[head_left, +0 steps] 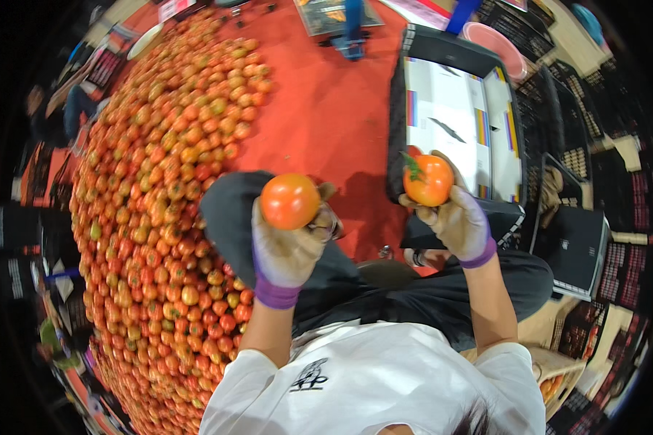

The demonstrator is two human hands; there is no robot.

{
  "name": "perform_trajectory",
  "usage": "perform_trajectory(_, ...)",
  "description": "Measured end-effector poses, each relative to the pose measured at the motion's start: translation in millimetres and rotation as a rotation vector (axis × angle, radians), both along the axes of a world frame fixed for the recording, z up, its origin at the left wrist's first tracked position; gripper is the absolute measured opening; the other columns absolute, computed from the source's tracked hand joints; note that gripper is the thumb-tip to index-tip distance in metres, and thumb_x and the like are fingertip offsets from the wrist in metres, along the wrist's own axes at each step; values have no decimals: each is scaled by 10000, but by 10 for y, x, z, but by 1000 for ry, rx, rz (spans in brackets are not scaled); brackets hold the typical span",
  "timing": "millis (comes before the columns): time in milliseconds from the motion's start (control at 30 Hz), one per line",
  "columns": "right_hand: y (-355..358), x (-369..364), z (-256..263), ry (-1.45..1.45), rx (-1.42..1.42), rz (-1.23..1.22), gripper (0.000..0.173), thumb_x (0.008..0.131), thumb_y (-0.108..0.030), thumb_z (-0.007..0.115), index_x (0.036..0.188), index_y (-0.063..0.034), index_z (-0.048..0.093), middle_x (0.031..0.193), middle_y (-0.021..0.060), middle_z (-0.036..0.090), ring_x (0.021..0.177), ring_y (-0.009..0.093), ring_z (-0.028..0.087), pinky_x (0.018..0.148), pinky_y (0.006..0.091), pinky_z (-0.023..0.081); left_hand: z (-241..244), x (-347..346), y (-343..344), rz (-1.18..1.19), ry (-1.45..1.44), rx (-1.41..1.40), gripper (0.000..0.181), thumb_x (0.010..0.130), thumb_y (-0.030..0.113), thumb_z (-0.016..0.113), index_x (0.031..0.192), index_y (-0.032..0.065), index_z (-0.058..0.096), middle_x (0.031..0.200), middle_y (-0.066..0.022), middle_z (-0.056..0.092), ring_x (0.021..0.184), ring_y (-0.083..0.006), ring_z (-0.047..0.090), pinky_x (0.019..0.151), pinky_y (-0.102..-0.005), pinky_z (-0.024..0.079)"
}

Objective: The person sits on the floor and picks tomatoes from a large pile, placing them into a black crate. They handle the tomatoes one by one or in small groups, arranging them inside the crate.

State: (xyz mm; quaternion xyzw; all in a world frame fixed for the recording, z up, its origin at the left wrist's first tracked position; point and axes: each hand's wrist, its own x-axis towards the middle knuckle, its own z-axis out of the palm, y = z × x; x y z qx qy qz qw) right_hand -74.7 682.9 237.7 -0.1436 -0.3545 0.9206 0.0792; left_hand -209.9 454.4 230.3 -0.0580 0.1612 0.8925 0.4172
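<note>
My left hand (285, 255), in a glove with a purple cuff, holds a smooth orange-red tomato (290, 201) above my bent knee. In my right hand (460, 220), gloved likewise, is another orange tomato (434, 182) with a green calyx (413, 167) facing left. Just behind that tomato shows a bit of a redder one, mostly hidden; I cannot tell whether it is held or lies in the carton. The right hand is over the near end of an open black carton (397, 119) lined with white printed sheets (451, 122). A large heap of tomatoes (163, 179) spreads along my left.
Red floor covering (321, 98) lies between heap and carton. A blue post foot (350, 46) stands ahead. Beyond the carton is a pink basin (495, 49). Stacked dark crates (568, 119) and a closed black box (568, 244) line the right. Another person (68, 114) is at far left.
</note>
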Motion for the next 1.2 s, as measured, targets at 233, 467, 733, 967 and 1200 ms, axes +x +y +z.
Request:
perform_trajectory(233, 891, -11, -241, -381, 918, -148, 686, 791, -212, 740, 1387, -46, 443, 1261, 135, 542, 1023, 181, 604, 840, 267, 500, -149, -153, 274, -44, 64, -108, 625, 966, 500, 402, 1337, -3, 425, 1280, -269, 500, 889, -291, 584, 762, -356, 511)
perform_trajectory(467, 1652, -276, -1267, -795, 1542, 378, 605, 739, -315, 759, 1256, -100, 530, 1175, 155, 618, 1098, 331, 584, 948, 385, 464, -258, -200, 513, -21, -114, -183, 585, 978, 475, 394, 1362, 34, 414, 1348, -289, 440, 884, -332, 586, 707, -381, 538)
perform_trajectory(733, 1515, -374, -1501, -884, 1603, 609, 717, 771, -373, 724, 1359, -90, 428, 1249, 194, 561, 1169, 341, 540, 989, 402, 438, -557, -257, 688, -134, 16, -155, 573, 963, 457, 461, 1340, 26, 435, 1330, -242, 478, 1019, -317, 553, 836, -367, 509)
perform_trajectory(967, 1218, -390, -483, -311, 787, 96, 734, 883, -502, 613, 1435, -79, 378, 1384, 147, 459, 1234, 239, 485, 1030, 341, 390, -496, -28, 1540, -294, 474, -372, 558, 987, 473, 443, 1369, 71, 389, 1291, -98, 497, 1086, -226, 537, 939, -406, 430)
perform_trajectory(1200, 1699, -13, -229, -574, 1211, 123, 564, 827, -303, 725, 1285, -69, 494, 1186, 145, 563, 1118, 220, 550, 935, 324, 460, -647, -371, 2411, -117, 1979, -770, 547, 769, 233, 729, 1274, 124, 550, 1230, -101, 591, 1130, -326, 548, 962, -406, 429)
